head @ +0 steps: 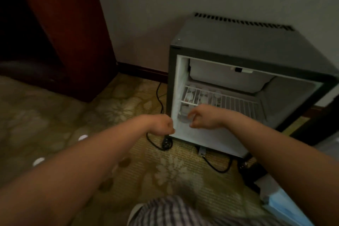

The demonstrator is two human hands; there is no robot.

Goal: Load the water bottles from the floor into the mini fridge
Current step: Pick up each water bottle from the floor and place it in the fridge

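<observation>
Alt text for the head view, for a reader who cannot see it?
A person's right hand reaches into an open mini fridge, fingers curled at a clear water bottle below the wire shelf; blur hides the grip. The left hand is fisted beside the fridge's left edge; more bottle caps show through the shelf.

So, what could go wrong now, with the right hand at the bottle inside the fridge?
1. The water bottle at the right hand stands close to the other bottles under the wire shelf; a push might topple them.
2. The power cord lies on the carpet below the left hand; a hand or knee could snag it.
</observation>
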